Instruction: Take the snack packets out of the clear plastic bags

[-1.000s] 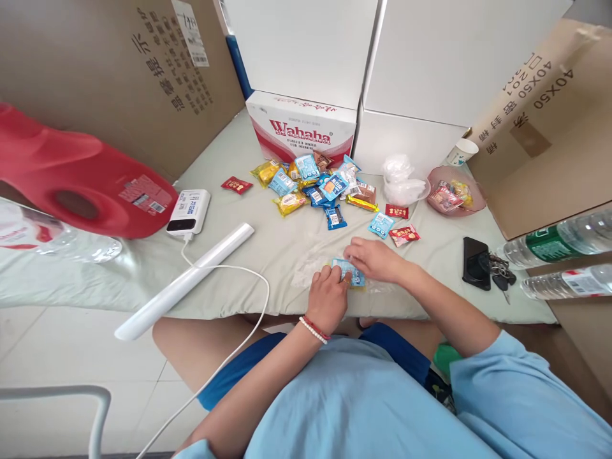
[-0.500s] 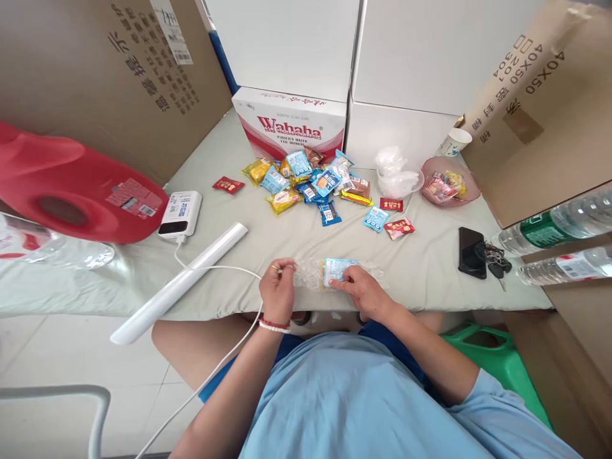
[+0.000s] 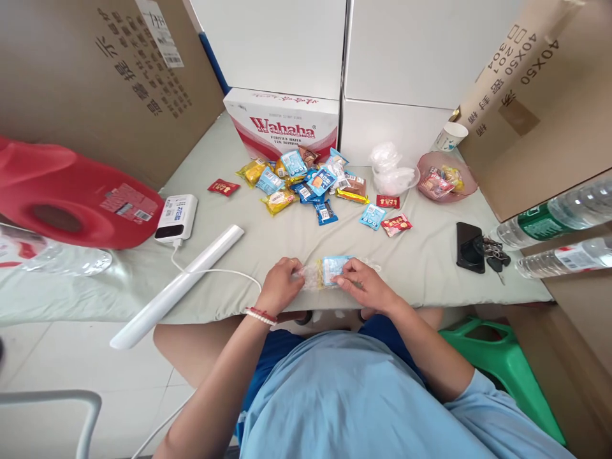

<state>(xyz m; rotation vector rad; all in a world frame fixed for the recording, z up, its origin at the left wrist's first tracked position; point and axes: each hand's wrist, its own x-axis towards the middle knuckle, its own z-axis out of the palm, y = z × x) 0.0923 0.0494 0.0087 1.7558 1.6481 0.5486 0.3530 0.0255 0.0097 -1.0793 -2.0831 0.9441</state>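
Note:
A light blue snack packet (image 3: 333, 269) lies inside or under a crinkled clear plastic bag (image 3: 311, 276), close to the table's front edge. A strip of yellow shows along the packet's left side. My left hand (image 3: 281, 282) is closed on the bag's left end, a ring on one finger. From the right, my right hand (image 3: 367, 285) presses its thumb and fingers on the packet's right part through the plastic. The bag's far right end sticks out past that hand. Beyond my hands lies a pile of wrapped snacks (image 3: 304, 185) in blue, yellow and brown.
Right of the pile are a bundle of white plastic bags (image 3: 393, 172), a pink bowl (image 3: 471, 185) with snacks, a paper cup (image 3: 452, 136), and a phone (image 3: 470, 247) with keys. A white cable (image 3: 224, 270) runs from a power bank (image 3: 176, 218) over a white tube (image 3: 182, 287).
My left hand has turned and shifted slightly right along the bag, its fingers now nearer the packet. My right hand's fingers have bent more on the packet's right part. The view has shifted slightly.

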